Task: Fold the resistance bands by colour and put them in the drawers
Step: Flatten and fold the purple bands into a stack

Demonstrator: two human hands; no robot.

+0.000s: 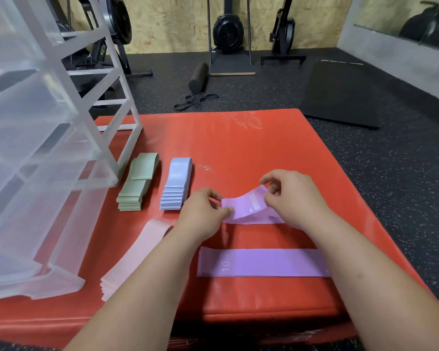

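Note:
Both hands hold one purple resistance band [249, 207] folded over itself on the red mat [238, 148]. My left hand [203, 214] pinches its left end, and my right hand [289, 196] pinches the lifted upper flap. A second purple band [259, 262] marked "10 LB" lies flat nearer to me. A stack of folded green bands [134, 184] and a stack of folded light-blue bands [175, 187] sit side by side beyond my left hand. A stack of pink bands [137, 252] lies partly under my left forearm.
A translucent plastic drawer unit [36, 148] stands on the mat's left side, its drawers pulled out toward me. Beyond the mat lie a black foam roller [198, 76], black straps [195, 100] and a black floor mat [345, 92]. Gym machines stand along the back wall.

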